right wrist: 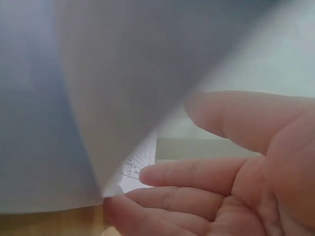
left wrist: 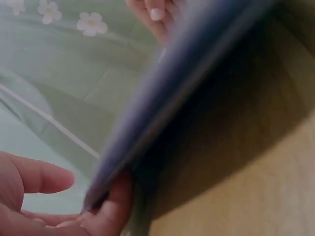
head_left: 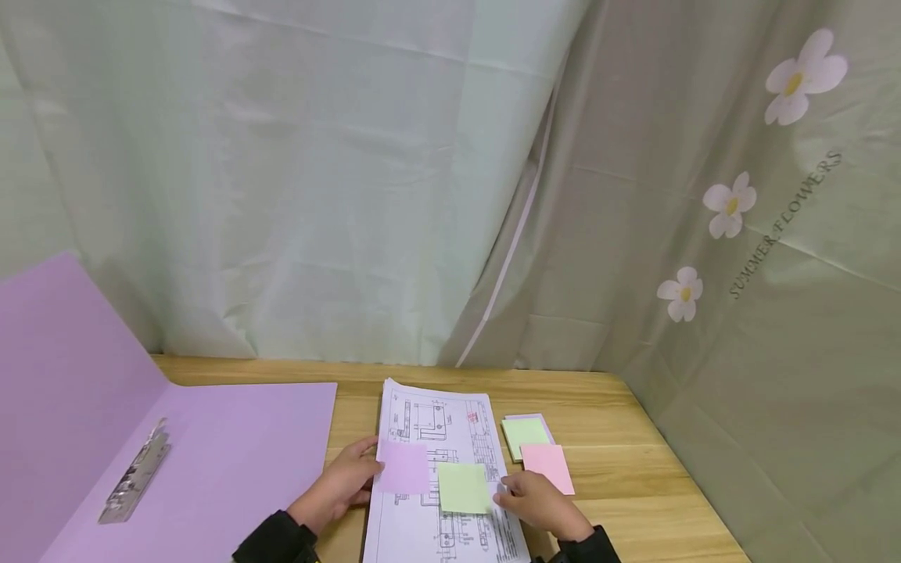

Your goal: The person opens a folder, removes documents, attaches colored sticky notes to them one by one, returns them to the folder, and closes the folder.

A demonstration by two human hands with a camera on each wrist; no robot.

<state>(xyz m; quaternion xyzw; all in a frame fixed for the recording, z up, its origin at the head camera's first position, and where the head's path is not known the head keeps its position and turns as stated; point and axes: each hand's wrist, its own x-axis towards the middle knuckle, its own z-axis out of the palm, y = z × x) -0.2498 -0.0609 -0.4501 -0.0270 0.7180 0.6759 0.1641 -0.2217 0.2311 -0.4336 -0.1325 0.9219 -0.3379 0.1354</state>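
Note:
A stack of printed sheets with technical drawings lies in the middle of the table in the head view. A lilac sticky note and a light green sticky note sit on its top sheet. My left hand is at the stack's left edge. In the left wrist view its fingertips touch the edge, one finger underneath, thumb apart. At the right edge is my right hand, its fingers fairly straight in the right wrist view. Those fingertips meet the paper's edge beside a raised, blurred sheet.
An open lilac folder with a metal clip lies to the left, its cover standing up. Right of the stack are a green sticky pad and a pink sticky pad. A curtain hangs behind the wooden table.

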